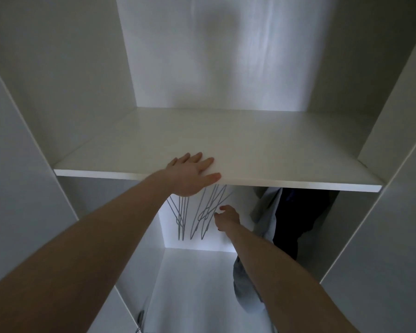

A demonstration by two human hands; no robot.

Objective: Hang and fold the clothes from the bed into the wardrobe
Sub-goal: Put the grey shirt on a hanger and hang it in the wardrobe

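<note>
I look into a white wardrobe. My left hand (190, 174) lies flat, fingers straight, on the front edge of the white shelf (274, 150). Below the shelf hang several grey wire hangers (197, 212) in two bunches. My right hand (227, 218) reaches under the shelf, its thumb and fingers right at the rightmost hanger; whether it pinches the wire is unclear. To the right hang a pale grey garment (267, 212) and a dark garment (300, 217), partly hidden by the shelf and my right forearm.
White side panels (394, 164) close the compartment on both sides. The wardrobe floor (202, 284) lies below, lit white. Grey fabric (245, 289) hangs low behind my right forearm. A small dark metal object (139, 318) sits at the bottom left.
</note>
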